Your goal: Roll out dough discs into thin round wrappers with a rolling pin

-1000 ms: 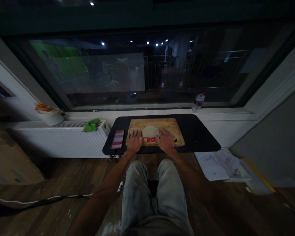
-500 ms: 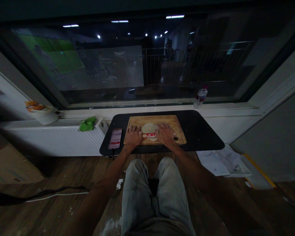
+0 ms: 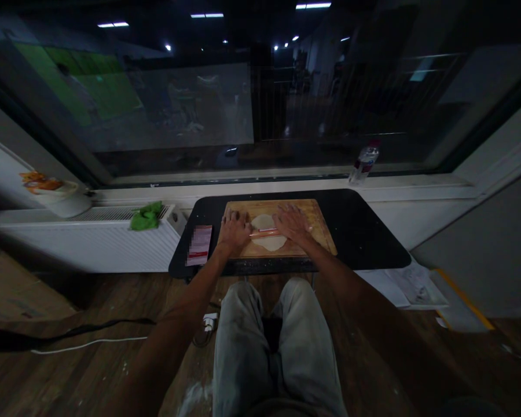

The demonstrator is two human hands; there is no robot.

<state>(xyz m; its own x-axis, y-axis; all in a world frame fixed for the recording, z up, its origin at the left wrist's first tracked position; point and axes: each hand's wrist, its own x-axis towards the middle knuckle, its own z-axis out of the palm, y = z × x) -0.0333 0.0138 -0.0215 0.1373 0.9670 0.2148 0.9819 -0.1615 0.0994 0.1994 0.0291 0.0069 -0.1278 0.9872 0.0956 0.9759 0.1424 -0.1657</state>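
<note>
Two hands, left hand (image 3: 234, 230) and right hand (image 3: 292, 223), fingers flat on rolling pin (image 3: 264, 233); dough disc (image 3: 267, 240) between fingers, on cutting board (image 3: 319, 229).

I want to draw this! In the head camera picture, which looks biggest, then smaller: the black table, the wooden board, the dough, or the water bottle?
1. black table
2. wooden board
3. dough
4. water bottle, though it stands farther away, so this is unsure.

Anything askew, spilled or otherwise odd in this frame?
Nothing serious. Both palms, left hand and right hand, press a thin roller across the flat dough on the cutting board. The board sits slightly skewed on the black table, and pale specks dot the table's near edge.
</note>
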